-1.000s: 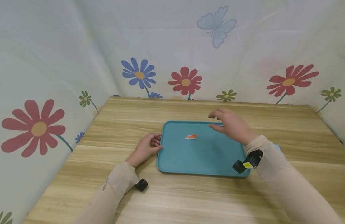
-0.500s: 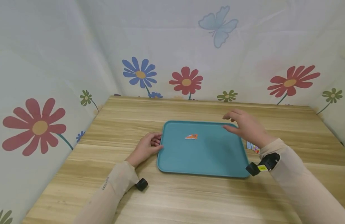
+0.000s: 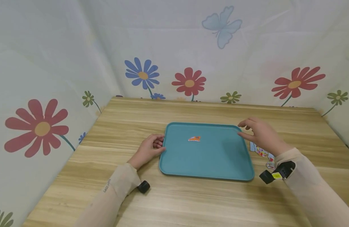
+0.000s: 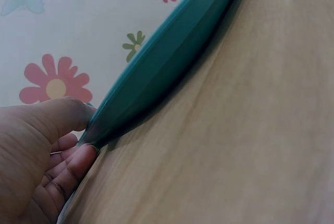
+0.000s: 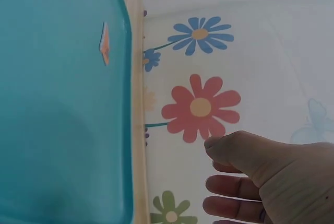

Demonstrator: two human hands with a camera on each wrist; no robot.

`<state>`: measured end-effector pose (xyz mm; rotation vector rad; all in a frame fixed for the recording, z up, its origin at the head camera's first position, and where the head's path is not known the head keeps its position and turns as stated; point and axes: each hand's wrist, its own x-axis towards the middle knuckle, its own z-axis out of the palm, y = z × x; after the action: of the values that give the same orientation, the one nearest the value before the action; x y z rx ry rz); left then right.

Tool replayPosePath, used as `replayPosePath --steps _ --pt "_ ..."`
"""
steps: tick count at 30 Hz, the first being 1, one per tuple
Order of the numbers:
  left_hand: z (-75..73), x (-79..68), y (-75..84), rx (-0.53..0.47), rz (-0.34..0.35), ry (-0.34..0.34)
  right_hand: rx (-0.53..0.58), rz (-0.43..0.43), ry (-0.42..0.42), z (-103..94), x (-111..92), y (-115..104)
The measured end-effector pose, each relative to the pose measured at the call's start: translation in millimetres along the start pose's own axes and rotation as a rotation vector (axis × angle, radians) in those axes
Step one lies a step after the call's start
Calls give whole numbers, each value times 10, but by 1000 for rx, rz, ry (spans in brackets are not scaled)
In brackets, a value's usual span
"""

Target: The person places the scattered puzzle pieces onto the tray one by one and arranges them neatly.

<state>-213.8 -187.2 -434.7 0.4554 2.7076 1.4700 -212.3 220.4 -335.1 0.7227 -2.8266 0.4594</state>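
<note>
A teal rectangular tray (image 3: 205, 160) lies flat on the wooden table. My left hand (image 3: 147, 150) grips its left edge; in the left wrist view the thumb (image 4: 70, 115) is at the rim and a fingertip sits just below it. On the tray, left of its middle, lies a small flat orange piece (image 3: 194, 138) with a white edge. Over the tray's far right corner hovers my right hand (image 3: 259, 134), holding nothing, its fingers loosely bent and parted from the thumb. The right wrist view shows that hand (image 5: 250, 177) with nothing between thumb and fingers.
Several small flat printed pieces (image 3: 260, 151) lie on the table right of the tray, partly hidden by my right hand and wrist. A pale cloth (image 3: 163, 37) with printed flowers and a butterfly hangs behind the wooden table (image 3: 129, 119) and at its sides.
My right hand has moved right from over the tray to its far right corner, uncovering more of the printed pieces. The left hand and tray have stayed in place.
</note>
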Motion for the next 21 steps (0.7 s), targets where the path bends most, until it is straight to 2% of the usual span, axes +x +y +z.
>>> replayPosePath --steps 10,21 --pt "4 11 -9 2 12 3 22 55 -13 58 -142 150" --pt "-5 10 -20 -19 -10 -7 51 119 -70 161 -295 313"
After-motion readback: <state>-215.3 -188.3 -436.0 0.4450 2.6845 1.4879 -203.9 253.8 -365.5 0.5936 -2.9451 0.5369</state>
